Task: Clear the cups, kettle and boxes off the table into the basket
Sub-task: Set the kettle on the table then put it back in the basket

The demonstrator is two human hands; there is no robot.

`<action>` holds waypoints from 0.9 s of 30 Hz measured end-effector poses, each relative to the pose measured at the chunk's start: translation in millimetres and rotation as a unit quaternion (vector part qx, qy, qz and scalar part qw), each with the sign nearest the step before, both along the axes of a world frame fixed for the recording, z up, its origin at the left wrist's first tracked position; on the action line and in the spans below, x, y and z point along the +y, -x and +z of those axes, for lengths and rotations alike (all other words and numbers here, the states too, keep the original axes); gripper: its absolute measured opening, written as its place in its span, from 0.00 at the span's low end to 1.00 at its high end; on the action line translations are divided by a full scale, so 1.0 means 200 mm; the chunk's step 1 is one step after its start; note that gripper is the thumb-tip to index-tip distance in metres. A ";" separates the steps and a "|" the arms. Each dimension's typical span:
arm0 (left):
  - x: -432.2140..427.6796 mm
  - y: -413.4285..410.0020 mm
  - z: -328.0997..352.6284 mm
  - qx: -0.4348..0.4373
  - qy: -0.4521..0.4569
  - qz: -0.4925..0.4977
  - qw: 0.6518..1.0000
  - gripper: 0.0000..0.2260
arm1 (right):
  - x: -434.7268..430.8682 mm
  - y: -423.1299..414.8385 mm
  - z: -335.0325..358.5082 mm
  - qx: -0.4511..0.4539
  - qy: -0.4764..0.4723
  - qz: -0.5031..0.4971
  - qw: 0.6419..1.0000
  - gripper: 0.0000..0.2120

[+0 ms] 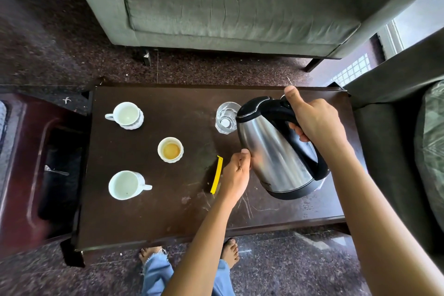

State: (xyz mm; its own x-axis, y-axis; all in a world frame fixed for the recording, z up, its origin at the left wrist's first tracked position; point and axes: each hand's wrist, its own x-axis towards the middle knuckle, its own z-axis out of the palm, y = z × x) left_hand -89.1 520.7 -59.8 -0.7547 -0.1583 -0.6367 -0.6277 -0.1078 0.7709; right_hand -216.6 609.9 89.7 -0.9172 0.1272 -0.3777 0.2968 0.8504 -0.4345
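With 12 o'clock taken as the far edge of the worktop point(168, 218), toward the grey sofa point(240, 2), the kettle point(276, 158) is at the 3 o'clock end. It is tilted so that its black lid leans toward 11 o'clock. Whether its base touches the worktop cannot be told.

Right grip point(317, 122): fingers curled round the black handle, thumb laid straight along the handle top.
Left grip point(236, 175): thumb and curled fingers clasped against the steel wall on the kettle's 9 o'clock side.

Markings: one small line of print runs just above the kettle's black base band. It is too small to read.

Other items on the worktop:
- Clear glass point(225, 116) at 12 o'clock, just beside the kettle lid.
- White cup point(126, 114) at 10 o'clock, seated on a second white piece, handle pointing to 9 o'clock.
- Small handleless cup point(170, 150) at 9 o'clock near centre, holding brownish liquid.
- White mug point(125, 185) at 8 o'clock, handle pointing to 3 o'clock.
- Yellow strip point(217, 174), lying flat just beside the left grip, running 12 to 6 o'clock.

Edges and room: open, scratched surface runs along the 6 o'clock edge, where the person's bare feet stand. A dark armchair point(396, 127) sits just beside the 3 o'clock edge. A dark red unit point(24, 163) stands just beside the 9 o'clock edge. Speckled floor separates the 12 o'clock edge from the sofa.
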 end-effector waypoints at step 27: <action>0.03 0.02 0.11 0.001 -0.062 0.053 0.997 0.26 | -0.19 0.05 0.16 -0.017 -0.045 0.065 0.997 0.38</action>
